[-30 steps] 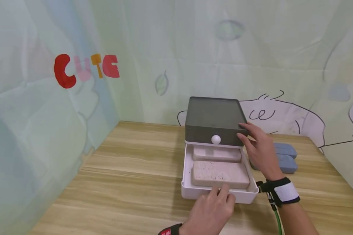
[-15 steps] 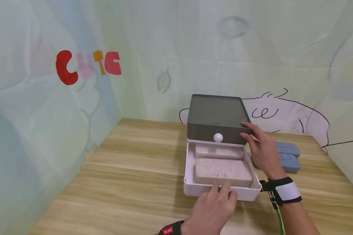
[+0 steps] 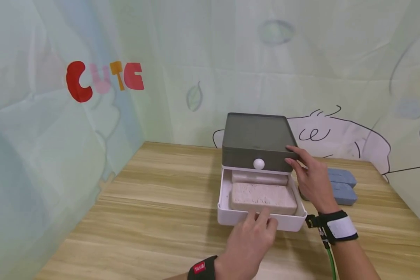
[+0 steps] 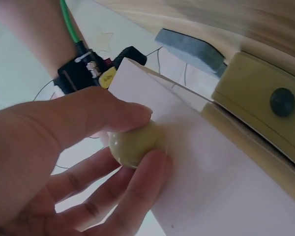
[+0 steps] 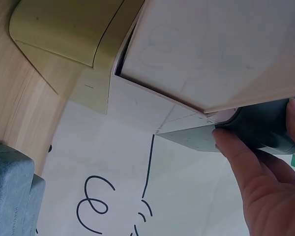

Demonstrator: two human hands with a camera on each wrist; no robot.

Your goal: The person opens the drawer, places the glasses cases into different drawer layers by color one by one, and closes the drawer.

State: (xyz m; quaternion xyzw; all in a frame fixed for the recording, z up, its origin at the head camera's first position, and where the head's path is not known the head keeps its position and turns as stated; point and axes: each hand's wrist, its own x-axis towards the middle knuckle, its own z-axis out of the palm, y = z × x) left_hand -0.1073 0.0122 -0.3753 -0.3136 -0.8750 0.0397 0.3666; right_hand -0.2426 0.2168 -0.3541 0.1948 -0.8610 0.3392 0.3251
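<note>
A small drawer cabinet has a dark grey top tier with a white knob. Below it a white drawer is pulled out, holding a speckled pale pink block and a second pale block partly under the top tier. My left hand is at the drawer's front; in the left wrist view its thumb and fingers pinch the drawer's round olive knob. My right hand grips the top tier's front right corner, thumb on the front face and fingers over the edge.
Two blue blocks lie on the wooden table, right of the cabinet. An olive tier with a dark knob shows near the table. A printed cloth backdrop stands behind and at the sides.
The white drawer has slid partway inward, with my left hand following on its knob. More of the rear pale block is covered. My right hand keeps its place on the top tier.
</note>
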